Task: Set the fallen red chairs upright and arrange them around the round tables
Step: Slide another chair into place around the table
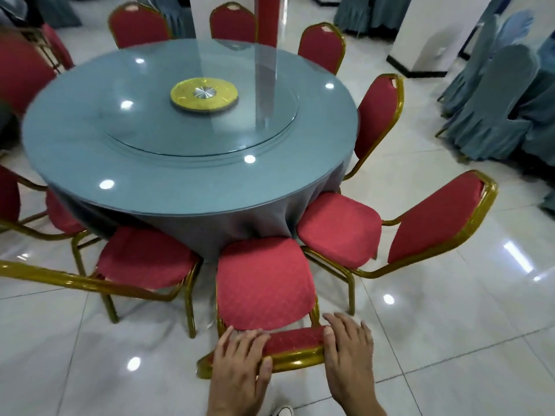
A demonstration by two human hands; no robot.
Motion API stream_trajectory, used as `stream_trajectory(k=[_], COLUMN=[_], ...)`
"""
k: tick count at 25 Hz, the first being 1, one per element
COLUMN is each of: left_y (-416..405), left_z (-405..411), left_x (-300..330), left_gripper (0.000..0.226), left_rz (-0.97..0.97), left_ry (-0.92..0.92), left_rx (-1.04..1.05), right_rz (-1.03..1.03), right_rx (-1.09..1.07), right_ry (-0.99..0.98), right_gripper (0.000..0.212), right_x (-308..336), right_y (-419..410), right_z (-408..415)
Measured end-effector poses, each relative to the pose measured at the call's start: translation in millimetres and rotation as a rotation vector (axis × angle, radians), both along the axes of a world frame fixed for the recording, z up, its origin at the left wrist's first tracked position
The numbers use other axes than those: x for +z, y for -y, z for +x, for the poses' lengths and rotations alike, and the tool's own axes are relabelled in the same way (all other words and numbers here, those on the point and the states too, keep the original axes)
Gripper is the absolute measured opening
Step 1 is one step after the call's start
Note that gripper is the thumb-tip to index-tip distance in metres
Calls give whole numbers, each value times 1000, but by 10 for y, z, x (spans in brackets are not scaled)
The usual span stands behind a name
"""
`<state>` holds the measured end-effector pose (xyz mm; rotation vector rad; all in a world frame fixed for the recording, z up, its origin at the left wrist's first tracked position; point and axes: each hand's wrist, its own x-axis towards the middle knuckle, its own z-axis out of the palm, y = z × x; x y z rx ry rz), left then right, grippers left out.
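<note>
- As the head view is looking down over the scene, the left hand [240,355] and the right hand [348,346] are both resting on the top rail of the near red chair [264,283], fingers curling over the backrest edge, thumbs toward the person, holding it.
- That chair is standing upright directly ahead of both hands, its seat pointing toward the round counter [186,127] and its front edge touching the hanging cloth.
- Its backrest is running left to right across the hands, each hand equally near.
- The chair to the right [339,229] is sitting just beside it, seats nearly touching; the chair to the left [147,256] is standing a little apart.
- Any further push looks limited, I judge; open floor [450,340] is lying behind and to the right.
</note>
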<state>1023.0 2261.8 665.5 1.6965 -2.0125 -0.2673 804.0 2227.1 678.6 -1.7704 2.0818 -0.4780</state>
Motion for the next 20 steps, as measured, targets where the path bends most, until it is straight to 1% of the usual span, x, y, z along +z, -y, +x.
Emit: stream_trajectory(k=[3, 6, 7, 9, 10, 12, 13, 14, 17, 20], left_y=[176, 443, 549, 746, 823, 918, 930, 917, 880, 884], left_z=[-14, -174, -269, -505, -630, -860, -945, -1010, -1088, -1143], left_x=[28, 88, 112, 164, 178, 160, 138, 115, 80, 118], left_gripper=[49, 47, 49, 52, 51, 47, 46, 46, 49, 47], left_rz=[32, 96, 125, 157, 157, 154, 160, 170, 171, 142], left_ry=[-4, -6, -14, -16, -8, 0, -3, -13, -29, -19], left_rx=[34, 55, 64, 65, 55, 39, 38, 39, 65, 122], right_rz=[-20, -78, -86, -111, -131, -148, -156, -159, -78, -52], right_rx=[15, 38, 68, 170, 217, 267, 288, 300, 270, 253], right_ry=[59, 94, 61, -78, -132, -192, -203, -198, -131, -31], right_gripper=[70, 67, 64, 61, 55, 32, 27, 28, 45, 50], right_x=[-7, 15, 21, 35, 20, -21, -40, -62, -30, -15], right_y=[184, 556, 716, 1016, 1151, 1335, 1383, 1403, 1396, 1387], right_z=[13, -155, -254, -512, -654, -897, -986, -1051, -1092, -1102])
